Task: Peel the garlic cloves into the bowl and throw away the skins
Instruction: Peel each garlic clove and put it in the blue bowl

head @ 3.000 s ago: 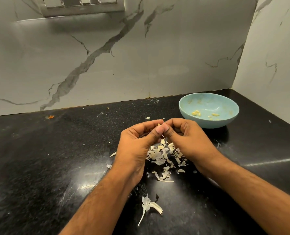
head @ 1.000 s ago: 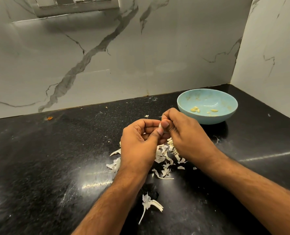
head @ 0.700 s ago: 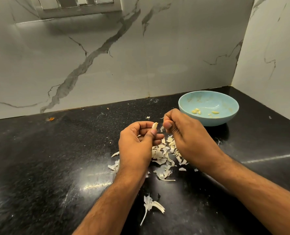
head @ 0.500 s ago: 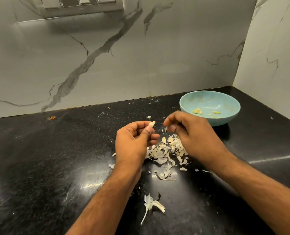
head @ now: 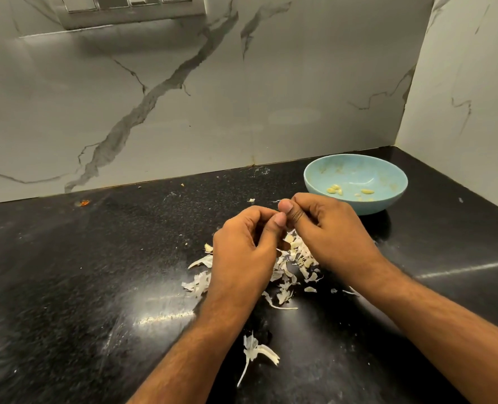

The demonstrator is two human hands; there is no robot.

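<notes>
- Left hand (head: 242, 252): fingers curled inward, thumb tip meeting the right thumb above the bench; whatever is pinched is hidden, so the grip content cannot be told
- Right hand (head: 329, 231): fingers curled tight, thumb pressed against the left thumb; no clove visible between them
- Garlic skins (head: 293, 265): loose pile on the bench directly under both hands; one larger skin piece (head: 256, 351) lies apart, nearer the camera
- Bowl (head: 387, 199): light blue, just beyond the right hand, holding a few peeled cloves (head: 335, 190)
- Bench (head: 81, 272): black, speckled, glossy
- Walls (head: 183, 97): pale marble with grey veins, meeting in a corner behind the bowl
</notes>
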